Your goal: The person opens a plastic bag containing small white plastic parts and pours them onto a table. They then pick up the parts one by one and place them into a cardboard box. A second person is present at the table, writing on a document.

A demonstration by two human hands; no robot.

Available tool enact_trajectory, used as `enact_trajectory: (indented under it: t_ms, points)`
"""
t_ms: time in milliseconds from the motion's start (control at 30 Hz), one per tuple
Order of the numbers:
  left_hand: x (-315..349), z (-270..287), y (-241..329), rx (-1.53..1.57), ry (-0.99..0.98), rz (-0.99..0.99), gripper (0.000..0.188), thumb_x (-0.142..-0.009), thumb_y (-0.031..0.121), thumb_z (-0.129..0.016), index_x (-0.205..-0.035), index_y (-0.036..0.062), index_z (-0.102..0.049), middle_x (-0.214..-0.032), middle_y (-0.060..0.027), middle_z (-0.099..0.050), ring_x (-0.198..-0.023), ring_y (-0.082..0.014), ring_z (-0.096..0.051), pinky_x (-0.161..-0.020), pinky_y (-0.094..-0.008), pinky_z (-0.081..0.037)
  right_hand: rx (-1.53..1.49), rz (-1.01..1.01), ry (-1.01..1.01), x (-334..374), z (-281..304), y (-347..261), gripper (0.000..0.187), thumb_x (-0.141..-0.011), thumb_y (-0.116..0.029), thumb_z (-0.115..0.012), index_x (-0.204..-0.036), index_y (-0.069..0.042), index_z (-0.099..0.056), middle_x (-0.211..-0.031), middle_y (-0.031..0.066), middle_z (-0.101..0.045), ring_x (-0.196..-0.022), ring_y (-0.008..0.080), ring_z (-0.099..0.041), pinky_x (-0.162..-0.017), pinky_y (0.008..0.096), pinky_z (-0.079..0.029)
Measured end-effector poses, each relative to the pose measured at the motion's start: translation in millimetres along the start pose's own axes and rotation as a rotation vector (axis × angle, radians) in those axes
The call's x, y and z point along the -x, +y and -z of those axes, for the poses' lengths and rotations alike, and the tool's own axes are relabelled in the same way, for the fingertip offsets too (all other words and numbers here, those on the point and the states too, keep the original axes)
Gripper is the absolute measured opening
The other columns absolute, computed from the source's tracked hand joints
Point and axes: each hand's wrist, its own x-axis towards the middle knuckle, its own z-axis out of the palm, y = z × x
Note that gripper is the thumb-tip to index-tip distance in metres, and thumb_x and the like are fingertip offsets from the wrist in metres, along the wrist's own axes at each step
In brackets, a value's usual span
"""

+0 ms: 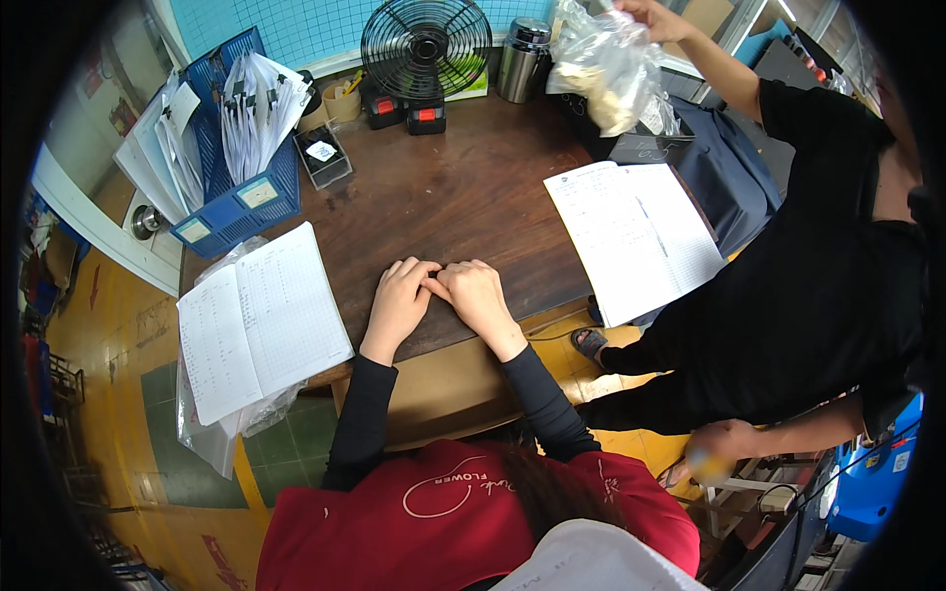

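At the near side of the bench [483, 187], the left hand [396, 303] and right hand [474, 297] rest side by side on the wood, thumbs meeting. Fingers of both are loosely bent, the right's more curled; nothing shows in either, but the palms face down, so I cannot tell whether they close on anything. Two open notebooks flank them: the left notebook [271, 315] on clear plastic, the right notebook [631, 236] by a standing co-worker.

Beyond the hands to the left are one blue rack [241, 212] of papers and one small box [337, 177]. Straight beyond stand one fan [426, 47] with two red-marked batteries, and one flask [522, 64]. Beyond to the right, the co-worker's hand [654, 18] grips one clear bag [603, 84].
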Motion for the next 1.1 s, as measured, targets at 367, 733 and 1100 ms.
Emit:
enact_trajectory:
  t_ms: [367,733,1100]
  points:
    - [1.8,-1.9,-4.5,-0.009,-0.004,-0.01,0.023,-0.087,0.0,-0.06,-0.109,0.0045,-0.067,-0.101,-0.0104,-0.064,-0.099,-0.0331,-0.059,-0.09,-0.0447,-0.047,0.024,-0.023,-0.082,0.2,-1.9,-3.3,0.039,-0.098,-0.032,-0.062,-0.067,-0.009,-0.07,-0.06,0.0144,-0.065,-0.058,0.032,-0.068,-0.057,0.0421,-0.053]
    - [93.7,51.9,34.0,0.296,-0.223,0.019,0.021,-0.097,0.013,-0.064,-0.116,0.0053,-0.069,-0.116,-0.0111,-0.067,-0.112,-0.0294,-0.062,-0.097,-0.0382,-0.048,-0.166,0.117,-0.315,99.6,41.1,-26.0,0.03,-0.096,-0.031,-0.067,-0.074,-0.011,-0.063,-0.063,0.0083,-0.064,-0.062,0.0289,-0.066,-0.058,0.0399,-0.049]
    - [197.2,73.7,-51.1,0.013,-0.33,0.613,0.037,-0.097,0.022,-0.065,-0.125,-0.0025,-0.064,-0.132,-0.0226,-0.063,-0.112,-0.0448,-0.062,-0.1,-0.05,-0.049,0.171,-0.666,-0.17,137.0,22.2,-3.3,0.053,-0.087,-0.035,-0.077,-0.124,-0.003,-0.059,-0.105,0.0203,-0.066,-0.081,0.0384,-0.071,-0.069,0.0478,-0.058]
